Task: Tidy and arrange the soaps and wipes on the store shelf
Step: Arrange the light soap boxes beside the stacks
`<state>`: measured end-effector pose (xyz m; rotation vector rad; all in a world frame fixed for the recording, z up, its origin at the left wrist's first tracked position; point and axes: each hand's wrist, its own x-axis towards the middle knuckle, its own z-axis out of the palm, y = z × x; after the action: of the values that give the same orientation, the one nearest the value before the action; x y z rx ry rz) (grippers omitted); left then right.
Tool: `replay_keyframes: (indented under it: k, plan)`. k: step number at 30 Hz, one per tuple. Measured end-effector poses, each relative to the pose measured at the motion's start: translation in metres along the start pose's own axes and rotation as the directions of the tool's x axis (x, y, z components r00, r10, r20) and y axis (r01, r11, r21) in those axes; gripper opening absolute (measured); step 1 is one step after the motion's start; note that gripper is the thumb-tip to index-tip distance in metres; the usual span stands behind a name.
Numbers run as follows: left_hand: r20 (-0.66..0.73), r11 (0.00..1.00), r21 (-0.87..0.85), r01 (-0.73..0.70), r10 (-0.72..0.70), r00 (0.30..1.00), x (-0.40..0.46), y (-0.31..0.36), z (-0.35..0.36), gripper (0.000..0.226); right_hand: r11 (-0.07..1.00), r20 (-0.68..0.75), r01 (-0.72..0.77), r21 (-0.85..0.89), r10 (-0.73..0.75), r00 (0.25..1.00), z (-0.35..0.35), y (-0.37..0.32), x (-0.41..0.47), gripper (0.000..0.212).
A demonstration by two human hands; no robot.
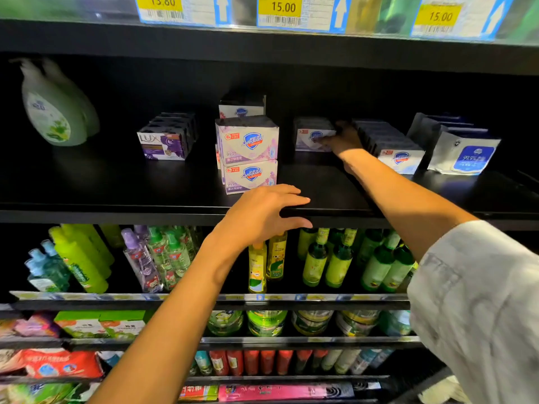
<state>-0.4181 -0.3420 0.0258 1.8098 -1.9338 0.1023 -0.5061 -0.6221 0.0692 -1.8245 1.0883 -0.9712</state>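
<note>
On the black shelf (pixel 116 182) stand soap boxes. A stack of two pink Safeguard boxes (pixel 248 154) sits in the middle, with another box (pixel 241 107) behind it. My right hand (pixel 345 138) reaches deep into the shelf and grips a lavender Safeguard soap box (pixel 310 135). A row of white Safeguard boxes (pixel 390 144) lies just right of that hand. Wipe packs (pixel 463 150) stand at the far right. Purple Lux soap boxes (pixel 166 138) sit to the left. My left hand (pixel 262 212) rests on the shelf's front edge, fingers spread, holding nothing.
Two green hand-wash bottles (pixel 55 106) stand at the far left of the shelf. Price tags (pixel 280 10) hang on the shelf above. Lower shelves hold many bottles (pixel 320 258) and packets (pixel 58 363).
</note>
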Motion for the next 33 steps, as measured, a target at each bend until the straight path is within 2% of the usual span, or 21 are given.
replay_keyframes:
  k: [4,8,11,17,20,24,29,33]
  plan:
    - [-0.001,1.0,-0.022,0.002,-0.002,1.0,-0.001,-0.001,0.001,0.068,0.999,-0.032,-0.029,0.017,0.029,0.999,0.0,-0.001,0.004,0.066]
    - [0.022,1.0,-0.012,0.01,-0.009,1.0,0.0,0.001,-0.001,0.076,0.999,-0.106,-0.016,-0.051,0.01,0.994,-0.002,0.003,0.007,0.061]
    - [0.062,0.999,-0.013,0.037,-0.036,0.997,0.0,0.003,-0.004,0.082,0.997,-0.09,-0.004,-0.079,-0.003,0.996,-0.005,0.007,0.004,0.053]
    - [0.056,0.998,-0.019,0.054,-0.053,0.997,0.0,0.01,-0.009,0.065,0.997,-0.056,0.012,-0.079,-0.017,0.998,-0.019,0.012,-0.018,0.052]
    - [0.043,0.998,-0.019,0.06,-0.059,0.997,0.001,0.012,-0.009,0.061,0.994,-0.056,0.106,0.026,-0.104,0.993,-0.031,0.021,-0.041,0.049]
    - [0.05,0.997,-0.028,0.077,-0.076,0.996,0.0,0.013,-0.008,0.06,0.984,-0.016,0.078,0.157,-0.076,0.997,-0.051,0.025,-0.072,0.06]
    - [0.046,0.996,-0.042,0.084,-0.082,0.996,0.0,0.016,-0.006,0.057,0.934,0.098,0.028,0.356,-0.067,0.993,-0.069,0.01,-0.124,0.031]
    - [0.041,0.995,-0.049,0.084,-0.082,0.996,0.0,0.017,-0.006,0.056,0.896,0.123,0.008,0.443,-0.07,0.99,-0.085,0.003,-0.149,0.027]
